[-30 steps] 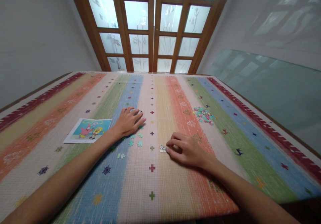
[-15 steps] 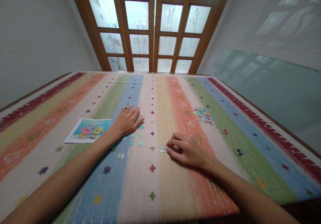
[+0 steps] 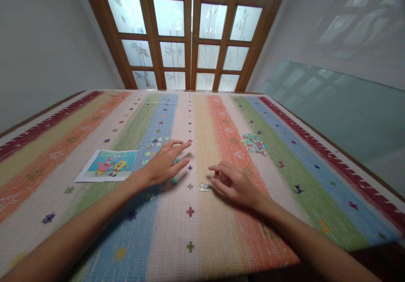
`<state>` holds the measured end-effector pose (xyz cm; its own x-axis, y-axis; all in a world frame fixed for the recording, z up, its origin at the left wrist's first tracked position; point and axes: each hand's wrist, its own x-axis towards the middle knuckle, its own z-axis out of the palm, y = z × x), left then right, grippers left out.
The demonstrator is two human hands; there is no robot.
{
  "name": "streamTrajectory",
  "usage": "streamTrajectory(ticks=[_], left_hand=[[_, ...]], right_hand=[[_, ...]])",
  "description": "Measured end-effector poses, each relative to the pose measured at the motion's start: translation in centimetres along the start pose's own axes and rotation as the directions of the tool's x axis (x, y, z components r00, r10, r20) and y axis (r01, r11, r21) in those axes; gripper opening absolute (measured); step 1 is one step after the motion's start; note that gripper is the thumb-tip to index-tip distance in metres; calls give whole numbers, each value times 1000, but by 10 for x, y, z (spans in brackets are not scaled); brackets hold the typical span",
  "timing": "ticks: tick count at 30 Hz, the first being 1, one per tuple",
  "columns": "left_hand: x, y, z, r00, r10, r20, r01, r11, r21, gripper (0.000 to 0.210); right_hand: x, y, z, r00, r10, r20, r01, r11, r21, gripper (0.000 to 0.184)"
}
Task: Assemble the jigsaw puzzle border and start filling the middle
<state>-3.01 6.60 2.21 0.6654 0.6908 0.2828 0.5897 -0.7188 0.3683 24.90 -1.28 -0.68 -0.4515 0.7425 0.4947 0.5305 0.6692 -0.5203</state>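
Note:
My left hand hovers palm down over the left middle of the table, fingers apart and holding nothing. Beneath and behind it lie several loose teal and green puzzle pieces, some hidden by the hand. My right hand is held just right of a small joined cluster of pale puzzle pieces, its thumb and index finger parted beside it. Whether a fingertip touches the cluster I cannot tell. A printed picture of a pink starfish and a yellow sponge cartoon figure lies left of my left forearm.
A heap of mixed puzzle pieces lies toward the right on the striped tablecloth. Wooden doors with frosted panes stand beyond the far edge. A glass panel leans at the right wall.
My left hand has moved right and lifted, uncovering pieces behind it. My right hand's index finger and thumb have come away from the pale cluster. The view has shifted slightly.

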Motion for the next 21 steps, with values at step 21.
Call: streamTrajectory(ticks=[21], left_hand=[[-46, 79, 40, 969, 239, -70, -239, 971, -2, 26]], right_hand=[[1, -1, -8, 975, 130, 178, -158, 975, 157, 19]])
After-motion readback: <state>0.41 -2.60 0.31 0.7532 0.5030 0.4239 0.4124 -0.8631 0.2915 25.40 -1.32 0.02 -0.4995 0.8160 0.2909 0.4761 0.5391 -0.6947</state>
